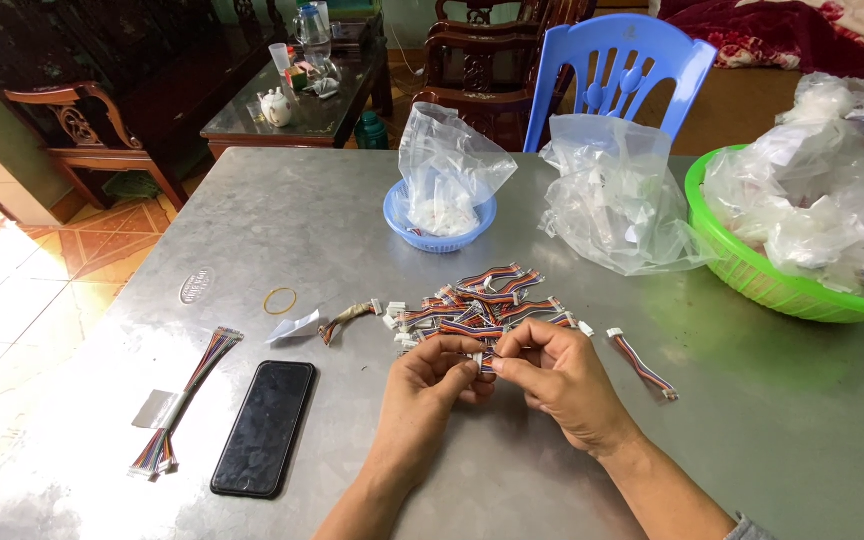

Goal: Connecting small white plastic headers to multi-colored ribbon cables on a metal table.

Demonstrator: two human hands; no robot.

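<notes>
The person sits at a grey metal table [352,230]. Both hands are close together in front of a heap of short wire bundles [477,305]. The wires are striped in many colours and have little white plugs on the ends.

The left hand [432,385] and the right hand [562,380] pinch one small wire piece [484,358] between them. The fingertips of both hands are pressed shut on it, and they touch each other there. The piece sits just at the near edge of the heap, mostly hidden by the fingers.

One more short wire [642,365] lies alone to the right of the hands. A long wire bundle [187,400] lies far to the left, beside a black phone [264,428]. A yellow rubber band [280,300] and a small folded bit of paper [294,326] lie near the heap.

Further back stand a small blue bowl [407,232] with a clear bag in it, a pile of clear bags [617,195], and a big green basket [752,275] full of bags. A blue plastic chair [617,70] stands behind the table.
</notes>
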